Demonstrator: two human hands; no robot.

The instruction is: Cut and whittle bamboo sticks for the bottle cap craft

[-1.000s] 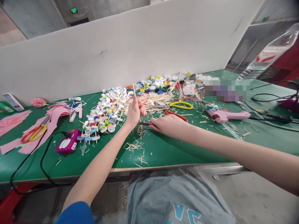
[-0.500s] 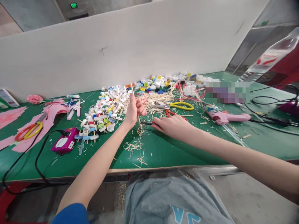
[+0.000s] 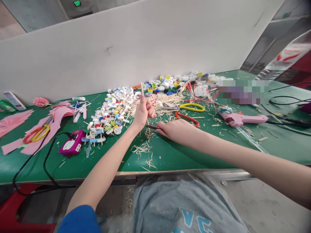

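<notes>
My left hand (image 3: 143, 114) is closed around a thin wooden stick (image 3: 142, 88), which stands nearly upright with its top poking out above my thumb. In my right hand (image 3: 175, 130) is a small knife (image 3: 152, 127); its dark blade points left and lies at the stick's lower end, just under my left fist. My right fingers wrap its handle and mostly hide it. Wood shavings (image 3: 141, 149) lie on the green table below both hands. Behind my right hand are orange-red handles (image 3: 188, 118), partly covered by it, and yellow-handled scissors (image 3: 191, 107).
Left of my hands is a pile of bottle caps on sticks (image 3: 114, 118); loose caps (image 3: 167, 81) lie along the white partition (image 3: 136, 45). A purple power socket (image 3: 72, 144) with a cord sits left. Rightward are a pink glue gun (image 3: 239, 119) and cables.
The whole view has shifted slightly. The knife blade sits close under my left fist, at the stick's lower end, where less of the stick shows than before. Both grips are unchanged.
</notes>
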